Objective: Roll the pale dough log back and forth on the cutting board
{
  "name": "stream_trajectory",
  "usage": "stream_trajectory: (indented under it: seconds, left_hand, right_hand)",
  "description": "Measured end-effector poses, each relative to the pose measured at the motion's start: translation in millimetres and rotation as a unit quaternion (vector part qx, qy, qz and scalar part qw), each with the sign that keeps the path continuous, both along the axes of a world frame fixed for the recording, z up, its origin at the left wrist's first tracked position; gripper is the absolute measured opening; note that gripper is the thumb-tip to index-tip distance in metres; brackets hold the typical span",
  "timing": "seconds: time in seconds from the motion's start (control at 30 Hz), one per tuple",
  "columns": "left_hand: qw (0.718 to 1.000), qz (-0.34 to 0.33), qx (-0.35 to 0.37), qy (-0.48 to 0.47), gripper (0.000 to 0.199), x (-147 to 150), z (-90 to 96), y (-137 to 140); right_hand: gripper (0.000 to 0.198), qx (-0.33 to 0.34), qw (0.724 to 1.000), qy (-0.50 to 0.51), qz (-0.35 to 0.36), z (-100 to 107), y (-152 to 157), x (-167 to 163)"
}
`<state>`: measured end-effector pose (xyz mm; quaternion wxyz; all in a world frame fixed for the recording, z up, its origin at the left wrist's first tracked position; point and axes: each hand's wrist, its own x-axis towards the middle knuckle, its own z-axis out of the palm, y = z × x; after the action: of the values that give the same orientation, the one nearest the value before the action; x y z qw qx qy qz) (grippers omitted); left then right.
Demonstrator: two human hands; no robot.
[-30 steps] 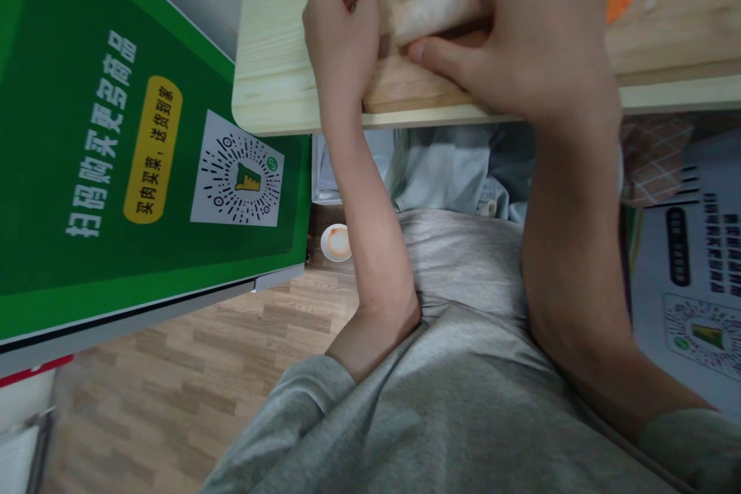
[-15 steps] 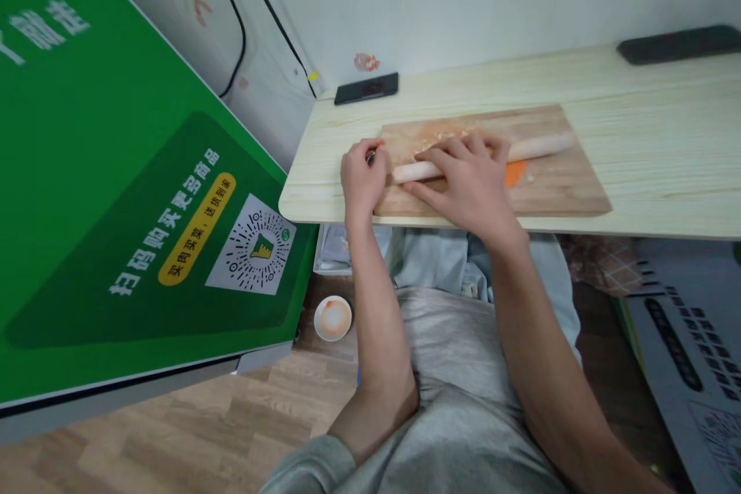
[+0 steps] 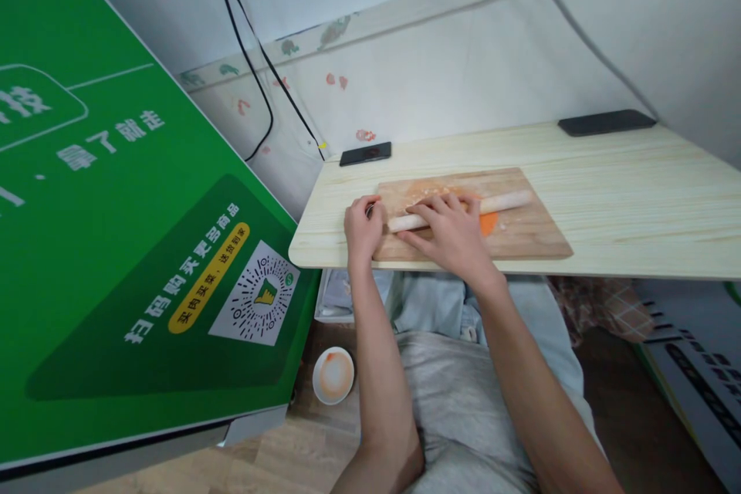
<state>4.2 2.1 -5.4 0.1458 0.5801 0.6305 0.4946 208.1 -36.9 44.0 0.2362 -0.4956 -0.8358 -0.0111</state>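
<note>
A pale rolling pin (image 3: 506, 202) lies at a slant over a flat piece of orange dough (image 3: 489, 224) on a wooden cutting board (image 3: 532, 245). My right hand (image 3: 448, 235) is laid across the pin, thumb on the near side and fingers over the far side, hiding its middle. At the board's left edge, near the pin's left end, my left hand (image 3: 364, 230) is curled closed. A small dark, shiny bit and a touch of orange show between its thumb and fingers; what it is I cannot make out.
The board lies on a light wooden table (image 3: 625, 208). Toward the wall are a black phone (image 3: 365, 154) and a longer dark object (image 3: 607, 123). A white bowl (image 3: 333, 376) stands below on the left, beside a green panel (image 3: 116, 247) with printed text.
The camera view has tilted up, so the table sits lower in the picture and more wall shows. Both hands keep nearly the same places on the board and pin.
</note>
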Motion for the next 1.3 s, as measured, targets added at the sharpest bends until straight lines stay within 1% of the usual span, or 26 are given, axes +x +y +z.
stream_trajectory:
  seconds: [0.2,0.47,0.8,1.3]
  left_hand:
    - [1.0,0.008,-0.01,0.006,0.02,1.4,1.4,-0.9]
    - [1.0,0.005,-0.006,-0.006,0.019,1.5,0.0,-0.2]
    - [1.0,0.005,-0.012,-0.015,0.019,2.1,0.9,-0.4]
    - [1.0,0.009,-0.016,-0.013,0.018,2.8,3.0,-1.2]
  right_hand:
    - [0.04,0.003,1.0,-0.004,-0.001,2.0,-0.5,1.0]
    - [0.04,-0.016,1.0,0.002,-0.002,6.8,-1.0,-0.8]
    - [0.041,-0.005,1.0,0.0,-0.004,0.3,1.7,0.2]
    - [0.041,0.008,1.0,-0.002,0.001,-2.2,2.8,1.5]
